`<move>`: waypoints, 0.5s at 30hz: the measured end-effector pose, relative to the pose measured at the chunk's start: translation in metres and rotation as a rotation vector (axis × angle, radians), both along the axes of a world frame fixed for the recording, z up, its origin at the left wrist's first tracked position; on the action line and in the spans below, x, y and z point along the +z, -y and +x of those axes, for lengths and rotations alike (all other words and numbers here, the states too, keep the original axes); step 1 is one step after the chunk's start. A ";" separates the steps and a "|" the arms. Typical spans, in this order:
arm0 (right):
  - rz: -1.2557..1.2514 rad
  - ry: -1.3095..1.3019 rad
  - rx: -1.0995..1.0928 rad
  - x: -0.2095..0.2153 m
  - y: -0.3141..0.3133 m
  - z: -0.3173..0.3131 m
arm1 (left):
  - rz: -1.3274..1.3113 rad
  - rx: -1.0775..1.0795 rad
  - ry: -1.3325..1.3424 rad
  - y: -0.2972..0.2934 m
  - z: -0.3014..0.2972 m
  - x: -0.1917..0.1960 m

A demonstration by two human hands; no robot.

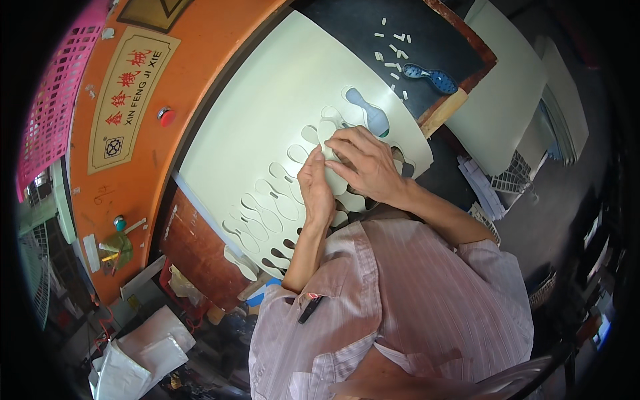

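Observation:
A large cream sheet [267, 113] lies on the black bed of an orange press machine [133, 160], with several sole-shaped holes cut along its near edge. My left hand [316, 190] rests on the sheet's cut edge, fingers curled on a sole-shaped piece. My right hand [363, 163] lies flat just to its right, fingers spread over the same cut-out area and touching the left hand's fingertips. A blue sole-shaped cutting die [432, 77] sits on the black bed beyond the sheet.
Small white offcuts [395, 53] are scattered on the black bed. More cream sheets [507, 93] are stacked at the right. A pink plastic crate [53, 100] stands at far left. The machine has a red button [166, 117]. White bags [143, 350] lie on the floor.

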State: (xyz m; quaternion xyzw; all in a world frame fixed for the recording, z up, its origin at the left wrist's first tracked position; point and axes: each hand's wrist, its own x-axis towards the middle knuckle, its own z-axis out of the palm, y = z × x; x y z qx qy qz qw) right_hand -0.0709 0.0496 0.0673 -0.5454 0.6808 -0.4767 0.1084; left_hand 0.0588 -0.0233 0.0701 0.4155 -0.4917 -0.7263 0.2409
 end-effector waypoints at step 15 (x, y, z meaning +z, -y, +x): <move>-0.030 0.009 -0.003 -0.017 -0.007 0.000 | 0.456 0.030 -0.177 0.002 0.008 0.000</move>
